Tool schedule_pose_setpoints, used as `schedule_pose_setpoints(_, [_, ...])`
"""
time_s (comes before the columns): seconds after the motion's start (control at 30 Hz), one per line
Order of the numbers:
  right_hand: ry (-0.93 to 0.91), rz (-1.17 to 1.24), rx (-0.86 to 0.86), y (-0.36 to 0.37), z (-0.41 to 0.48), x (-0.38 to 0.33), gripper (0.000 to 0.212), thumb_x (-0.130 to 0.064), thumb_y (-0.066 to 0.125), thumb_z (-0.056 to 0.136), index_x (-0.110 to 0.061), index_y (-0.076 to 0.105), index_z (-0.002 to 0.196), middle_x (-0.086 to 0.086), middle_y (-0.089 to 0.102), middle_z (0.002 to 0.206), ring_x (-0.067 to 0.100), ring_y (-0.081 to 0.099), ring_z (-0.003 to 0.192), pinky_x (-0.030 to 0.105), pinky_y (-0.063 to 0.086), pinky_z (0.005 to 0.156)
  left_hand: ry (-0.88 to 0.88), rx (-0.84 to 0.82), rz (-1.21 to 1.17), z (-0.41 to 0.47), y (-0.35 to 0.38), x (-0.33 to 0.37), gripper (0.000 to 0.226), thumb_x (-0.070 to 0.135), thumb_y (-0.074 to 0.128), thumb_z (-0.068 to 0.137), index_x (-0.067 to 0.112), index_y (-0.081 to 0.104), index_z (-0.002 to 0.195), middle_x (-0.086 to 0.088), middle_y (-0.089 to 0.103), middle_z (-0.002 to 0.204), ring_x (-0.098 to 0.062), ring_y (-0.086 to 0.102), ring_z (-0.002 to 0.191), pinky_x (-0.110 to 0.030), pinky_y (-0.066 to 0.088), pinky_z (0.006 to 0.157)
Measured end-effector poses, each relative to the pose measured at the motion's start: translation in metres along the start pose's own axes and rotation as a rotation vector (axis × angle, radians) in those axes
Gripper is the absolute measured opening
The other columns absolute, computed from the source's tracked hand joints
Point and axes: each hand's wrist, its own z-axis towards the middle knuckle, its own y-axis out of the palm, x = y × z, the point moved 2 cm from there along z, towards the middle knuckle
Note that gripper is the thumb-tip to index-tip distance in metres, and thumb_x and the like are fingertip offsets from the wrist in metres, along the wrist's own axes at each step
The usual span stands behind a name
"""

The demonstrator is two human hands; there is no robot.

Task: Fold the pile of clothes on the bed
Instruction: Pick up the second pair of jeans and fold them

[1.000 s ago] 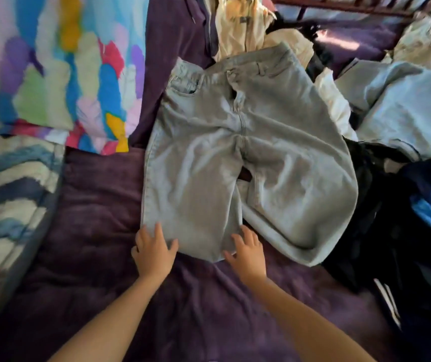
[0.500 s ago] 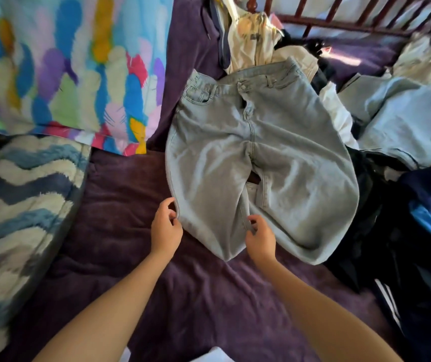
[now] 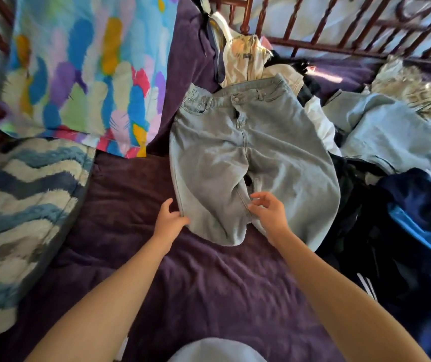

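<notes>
Hands work on the purple bed (image 3: 209, 296). Beside the messy pile of clothes (image 3: 405, 231), the jeans (image 3: 274, 158) lie flat, with the waist at the far end. This looks like the start of a fold. Next, one leg likely has to be lifted over the other. The left hand (image 3: 168, 223) grips the leg's outer edge. The right hand (image 3: 270, 215) is half open, its fingers loose, just touching the inner seam.
</notes>
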Motion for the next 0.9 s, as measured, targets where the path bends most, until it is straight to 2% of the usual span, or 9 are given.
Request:
schedule_pose_setpoints(0.13, [-0.058, 0.079, 0.013, -0.016, 0.001, -0.042, 0.030, 0.010, 0.058, 0.083, -0.020, 0.056, 0.081, 0.001, 0.053, 0.073, 0.008, 0.056, 0.060, 0.020, 0.049, 0.052, 0.195, -0.054, -0.091, -0.014, -0.019, 0.040, 0.079, -0.019, 0.055, 0.079, 0.018, 0.026, 0.143, -0.012, 0.063, 0.091, -0.009, 0.059, 0.074, -0.010, 0.049, 0.059])
schedule_pose_setpoints(0.2, [-0.094, 0.159, 0.037, -0.023, 0.005, -0.078, 0.029, 0.009, 0.056, 0.085, -0.020, 0.054, 0.082, 0.000, 0.052, 0.070, -0.002, 0.053, 0.045, 0.014, 0.042, 0.040, 0.308, -0.019, -0.101, -0.021, -0.029, 0.068, 0.079, -0.019, 0.055, 0.079, 0.020, 0.029, 0.143, -0.012, 0.061, 0.100, -0.006, 0.059, 0.078, -0.011, 0.050, 0.062])
schedule_pose_setpoints(0.3, [-0.100, 0.288, 0.085, -0.031, 0.004, -0.110, 0.025, 0.006, 0.058, 0.085, -0.019, 0.054, 0.081, 0.001, 0.051, 0.069, 0.000, 0.052, 0.043, 0.014, 0.044, 0.042, 0.390, 0.131, -0.207, -0.019, -0.049, 0.096, 0.067, -0.011, 0.059, 0.079, 0.020, 0.042, 0.136, -0.008, 0.058, 0.116, -0.014, 0.060, 0.091, -0.027, 0.052, 0.079])
schedule_pose_setpoints(0.43, [-0.003, 0.236, 0.156, -0.025, 0.002, -0.066, 0.020, 0.003, 0.058, 0.084, -0.016, 0.057, 0.091, 0.006, 0.055, 0.079, 0.011, 0.051, 0.062, 0.019, 0.046, 0.050, 0.223, 0.229, -0.159, -0.005, -0.065, 0.065, 0.060, 0.008, 0.067, 0.079, 0.019, 0.045, 0.134, -0.009, 0.052, 0.127, -0.027, 0.055, 0.110, -0.047, 0.046, 0.097])
schedule_pose_setpoints(0.53, [0.163, 0.158, 0.113, -0.010, -0.012, 0.003, 0.038, 0.004, 0.052, 0.086, -0.003, 0.051, 0.123, 0.007, 0.055, 0.084, 0.010, 0.049, 0.065, 0.018, 0.044, 0.056, 0.032, 0.146, -0.055, -0.012, -0.051, 0.003, 0.075, 0.014, 0.072, 0.079, 0.014, 0.032, 0.142, -0.014, 0.044, 0.139, -0.030, 0.049, 0.121, -0.043, 0.041, 0.102])
schedule_pose_setpoints(0.63, [0.251, 0.038, 0.006, 0.002, -0.032, 0.064, 0.056, 0.007, 0.047, 0.087, -0.007, 0.033, 0.140, 0.009, 0.048, 0.115, 0.019, 0.052, 0.093, 0.017, 0.044, 0.070, -0.061, 0.120, 0.048, -0.024, -0.040, -0.054, 0.077, 0.008, 0.068, 0.082, 0.006, 0.025, 0.145, -0.017, 0.044, 0.138, -0.030, 0.046, 0.124, -0.033, 0.038, 0.099])
schedule_pose_setpoints(0.77, [0.230, -0.082, -0.093, 0.012, -0.040, 0.106, 0.039, 0.013, 0.047, 0.081, -0.012, 0.043, 0.110, 0.001, 0.052, 0.088, 0.016, 0.050, 0.079, 0.026, 0.044, 0.064, -0.064, 0.103, 0.068, -0.029, -0.032, -0.089, 0.071, -0.002, 0.067, 0.080, 0.000, 0.031, 0.141, -0.014, 0.054, 0.127, -0.028, 0.053, 0.116, -0.027, 0.041, 0.088])
schedule_pose_setpoints(0.83, [0.212, -0.157, -0.104, 0.014, -0.039, 0.120, 0.029, 0.010, 0.054, 0.080, -0.014, 0.048, 0.096, 0.008, 0.058, 0.085, 0.023, 0.056, 0.080, 0.038, 0.051, 0.072, -0.055, 0.139, 0.096, -0.030, -0.032, -0.097, 0.061, -0.002, 0.069, 0.078, -0.002, 0.043, 0.132, -0.013, 0.059, 0.119, -0.028, 0.057, 0.110, -0.029, 0.044, 0.087])
schedule_pose_setpoints(0.9, [0.194, -0.218, -0.141, 0.015, -0.039, 0.130, 0.022, 0.006, 0.058, 0.078, -0.014, 0.052, 0.087, 0.010, 0.060, 0.080, 0.022, 0.057, 0.074, 0.037, 0.050, 0.071, -0.065, 0.165, 0.163, -0.032, -0.033, -0.106, 0.052, 0.001, 0.072, 0.075, -0.001, 0.052, 0.123, -0.015, 0.062, 0.115, -0.029, 0.059, 0.105, -0.032, 0.047, 0.087])
